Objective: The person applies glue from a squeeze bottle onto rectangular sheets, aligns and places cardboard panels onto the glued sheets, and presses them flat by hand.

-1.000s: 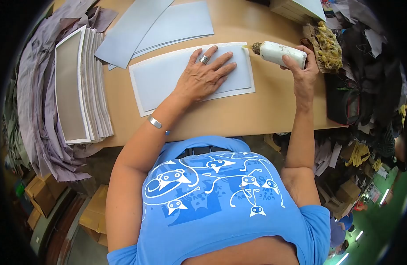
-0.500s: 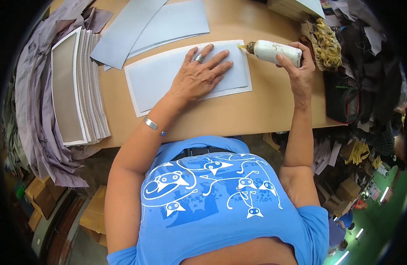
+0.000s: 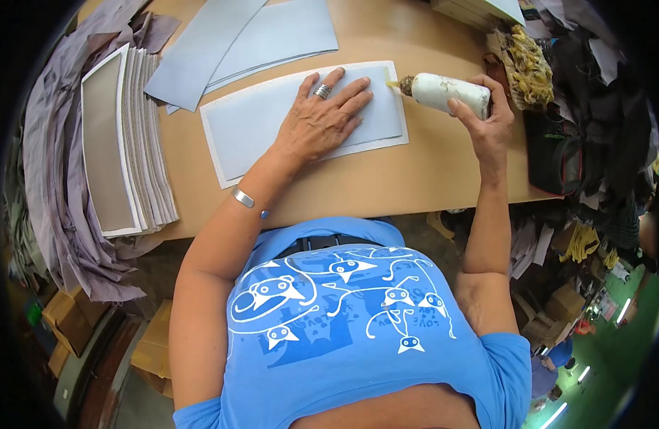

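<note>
A light blue-grey panel (image 3: 261, 136) lies on a slightly larger white-edged sheet (image 3: 213, 146) on the table. My left hand (image 3: 319, 121), with fingers spread, presses flat on the panel. A white glue bottle (image 3: 444, 93) is tilted almost on its side in my right hand (image 3: 490, 118), the fingers wrapped round its base. Its neck is crusted brown, and its yellowish tip points left, at the right end of the panel. A faint yellowish streak shows there beside the tip; whether the tip touches the surface I cannot tell.
More blue-grey panels (image 3: 272, 43) lie fanned out beyond the sheet. At the left are a stack of white-edged grey pieces (image 3: 111, 143) and draped grey-mauve fabric (image 3: 50, 164). A block crusted with yellow residue (image 3: 526, 71) and a dark bag (image 3: 555, 154) are at the right.
My right hand has brought the glue bottle a little toward me along the panel's right end. A yellowish streak now shows above the tip. My left hand has barely shifted.
</note>
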A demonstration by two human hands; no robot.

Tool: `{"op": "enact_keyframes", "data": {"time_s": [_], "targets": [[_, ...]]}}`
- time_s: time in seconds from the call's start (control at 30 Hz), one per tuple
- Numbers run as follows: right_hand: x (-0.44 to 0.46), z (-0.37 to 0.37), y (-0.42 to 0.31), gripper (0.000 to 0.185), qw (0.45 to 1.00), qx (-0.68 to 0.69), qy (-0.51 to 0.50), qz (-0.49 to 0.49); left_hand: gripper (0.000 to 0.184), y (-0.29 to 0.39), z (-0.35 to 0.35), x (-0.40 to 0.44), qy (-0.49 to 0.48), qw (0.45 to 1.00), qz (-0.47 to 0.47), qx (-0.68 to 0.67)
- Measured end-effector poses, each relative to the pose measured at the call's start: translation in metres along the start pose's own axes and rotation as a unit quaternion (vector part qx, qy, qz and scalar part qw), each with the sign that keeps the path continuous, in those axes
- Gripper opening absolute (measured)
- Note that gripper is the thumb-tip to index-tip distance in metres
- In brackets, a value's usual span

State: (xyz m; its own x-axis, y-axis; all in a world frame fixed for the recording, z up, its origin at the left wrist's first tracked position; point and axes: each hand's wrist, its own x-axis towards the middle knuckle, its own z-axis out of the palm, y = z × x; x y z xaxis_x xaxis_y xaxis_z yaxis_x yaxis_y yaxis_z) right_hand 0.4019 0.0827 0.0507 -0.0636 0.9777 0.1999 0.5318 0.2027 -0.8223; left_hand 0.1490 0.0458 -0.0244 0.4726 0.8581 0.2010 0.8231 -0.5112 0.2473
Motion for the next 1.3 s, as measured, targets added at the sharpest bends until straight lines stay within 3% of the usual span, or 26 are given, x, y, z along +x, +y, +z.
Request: {"op": "enact_keyframes", "data": {"time_s": [0.27, 0.4, 0.7, 0.9, 1.3], "targets": [[-0.002, 0.007, -0.004, 0.038, 0.999, 0.024, 0.021, 0.023, 0.038, -0.001, 0.001, 0.000, 0.005, 1.000, 0.004, -0.003], [0.009, 0.018, 0.002, 0.037, 0.998, 0.026, 0.055, -0.012, 0.040, 0.000, 0.000, -0.001, -0.007, 1.000, -0.004, -0.006], [-0.015, 0.000, -0.004, 0.037, 0.999, 0.015, 0.027, 0.022, 0.040, -0.001, 0.001, 0.000, -0.003, 1.000, 0.001, 0.006], [-0.021, -0.002, -0.010, 0.038, 0.999, -0.045, 0.021, -0.011, 0.040, 0.000, 0.002, -0.001, -0.010, 1.000, 0.000, 0.007], [-0.045, -0.008, -0.009, 0.035, 0.999, 0.000, 0.029, 0.018, 0.040, -0.001, 0.000, -0.001, -0.011, 1.000, 0.003, 0.009]]}}
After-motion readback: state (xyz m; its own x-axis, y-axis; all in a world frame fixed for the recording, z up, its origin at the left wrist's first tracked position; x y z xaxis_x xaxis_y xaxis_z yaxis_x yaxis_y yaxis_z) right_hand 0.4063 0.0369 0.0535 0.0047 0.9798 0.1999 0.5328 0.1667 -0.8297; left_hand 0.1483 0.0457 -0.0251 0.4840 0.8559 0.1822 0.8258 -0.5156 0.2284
